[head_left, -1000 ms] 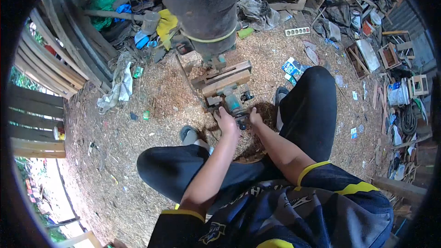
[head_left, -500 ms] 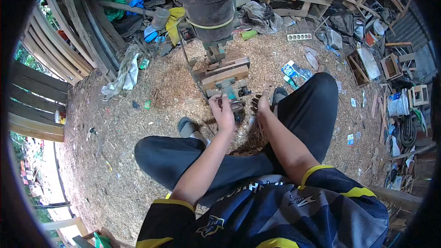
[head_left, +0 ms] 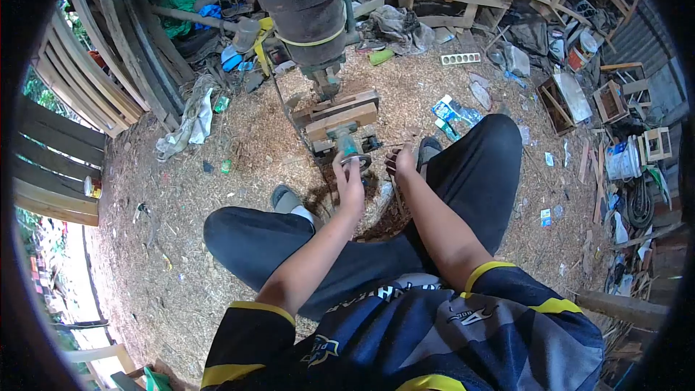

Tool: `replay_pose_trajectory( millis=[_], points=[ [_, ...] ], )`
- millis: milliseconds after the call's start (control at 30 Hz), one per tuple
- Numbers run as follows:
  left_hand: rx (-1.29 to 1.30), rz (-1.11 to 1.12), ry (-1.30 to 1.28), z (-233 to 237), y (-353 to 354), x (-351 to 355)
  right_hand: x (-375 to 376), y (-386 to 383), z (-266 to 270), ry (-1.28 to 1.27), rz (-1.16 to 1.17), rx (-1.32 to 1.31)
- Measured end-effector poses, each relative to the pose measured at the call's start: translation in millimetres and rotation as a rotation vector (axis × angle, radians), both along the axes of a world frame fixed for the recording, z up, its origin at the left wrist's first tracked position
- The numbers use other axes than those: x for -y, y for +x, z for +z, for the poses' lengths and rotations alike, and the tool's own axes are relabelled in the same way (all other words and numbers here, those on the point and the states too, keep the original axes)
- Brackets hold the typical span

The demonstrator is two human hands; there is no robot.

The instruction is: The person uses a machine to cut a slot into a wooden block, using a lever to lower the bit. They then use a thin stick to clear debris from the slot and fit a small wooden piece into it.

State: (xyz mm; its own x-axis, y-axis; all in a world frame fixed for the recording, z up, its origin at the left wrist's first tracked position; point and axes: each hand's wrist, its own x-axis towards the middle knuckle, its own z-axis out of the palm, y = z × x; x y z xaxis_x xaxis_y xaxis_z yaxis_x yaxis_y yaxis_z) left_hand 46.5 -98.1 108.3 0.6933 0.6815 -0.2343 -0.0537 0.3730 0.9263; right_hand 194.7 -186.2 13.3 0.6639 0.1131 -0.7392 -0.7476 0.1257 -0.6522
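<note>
My left hand (head_left: 350, 187) is closed on the rim of a small metal handwheel (head_left: 359, 161) at the front of a vise. Just to the right, my right hand (head_left: 402, 162) is held with its fingers apart and slightly bent, beside a thin metal rod (head_left: 391, 145). Between the wheel and the machine sits the vise (head_left: 342, 132), greenish metal with wooden jaws (head_left: 343, 122). Above it stands a machine with a big dark motor housing (head_left: 302, 11) ringed by a yellow band. Its tool head (head_left: 325, 81) hangs over the far side of the jaws.
Wood shavings (head_left: 246, 145) cover the ground around my legs. A pale rag (head_left: 194, 124) lies left, and a blue-and-white packet (head_left: 447, 111) right. Planks (head_left: 137, 43) lean at the left. Wooden box frames (head_left: 565, 105) and a coiled hose (head_left: 640, 206) are along the right.
The view has shifted a little, so the machine sits farther left. My left hand has moved slightly on the handwheel; my right hand's fingers are now more bent near the rod.
</note>
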Motion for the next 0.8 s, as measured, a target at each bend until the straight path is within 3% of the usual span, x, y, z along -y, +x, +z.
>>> replay_pose_trajectory(
  millis=[33,100,167,233,300,400,433,467,500,533,567,667,767,800],
  points=[
    [-0.106,0.083,0.085,-11,5,-4,-2,1,-4,0.003,-0.002,0.000],
    [-0.410,0.156,-0.129,5,1,-8,-8,3,-17,-0.018,0.018,-0.006],
    [-0.356,0.041,-0.319,-112,4,-44,-7,8,-26,-0.021,0.054,0.016],
    [-0.337,-0.097,-0.483,-70,7,-39,-4,8,-10,0.026,0.146,0.000],
    [-0.045,-0.060,-0.486,-60,7,-31,-9,3,0,0.027,0.169,0.022],
    [-0.174,0.196,-0.154,-26,-2,-4,-15,14,-17,-0.011,0.162,0.102],
    [-0.282,0.072,0.206,-15,-10,-8,-17,21,-13,-0.061,0.234,0.200],
    [-0.191,-0.059,0.263,-3,-12,-15,-20,29,-8,-0.105,0.305,0.299],
    [-0.099,-0.191,0.326,11,-11,-24,-28,38,5,-0.145,0.373,0.400],
    [-0.011,-0.328,0.388,23,-11,-32,-25,34,69,-0.048,0.434,0.302],
    [0.013,-0.378,0.251,35,-10,-33,-24,49,89,-0.094,0.580,0.373],
    [-0.032,-0.194,0.219,42,-9,-32,-5,87,171,-0.290,0.949,0.614],
    [-0.277,-0.149,0.136,11,-6,-44,2,142,200,-0.704,1.203,1.006],
    [-0.335,-0.110,0.069,-5,-3,-49,2,149,209,-0.708,1.231,1.049]
  ],
)
